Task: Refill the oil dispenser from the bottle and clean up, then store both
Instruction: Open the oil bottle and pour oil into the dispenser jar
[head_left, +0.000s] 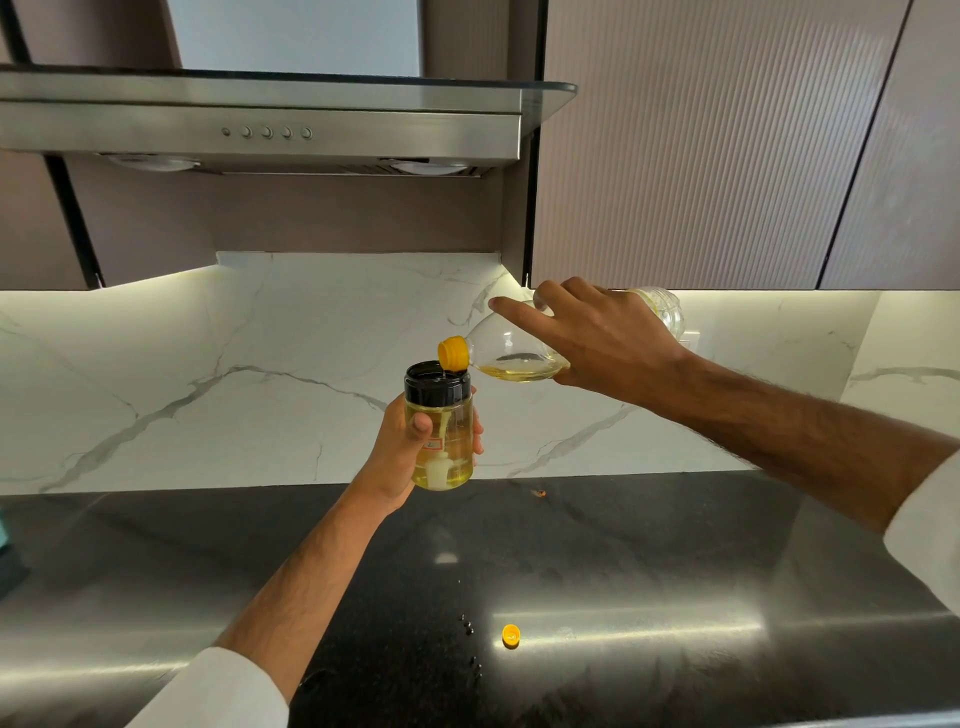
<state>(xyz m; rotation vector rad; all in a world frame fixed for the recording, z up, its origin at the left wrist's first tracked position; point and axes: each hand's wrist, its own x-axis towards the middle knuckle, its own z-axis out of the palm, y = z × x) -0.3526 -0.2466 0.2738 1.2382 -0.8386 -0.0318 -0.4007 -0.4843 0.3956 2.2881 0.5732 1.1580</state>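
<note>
My left hand (410, 447) is wrapped round the oil dispenser (442, 431), held upright above the dark counter (623, 545). My right hand (587, 338) grips the bottle (514, 348), tipped nearly flat, its yellow spout (453, 353) at the dispenser's open black rim; forefinger stretched out straight. Beneath my hands the counter lies open, bar a yellow cap (511, 635) near the front edge and oil drops (469, 629) just left of it. The range hood (260, 119) overhangs up left.
</note>
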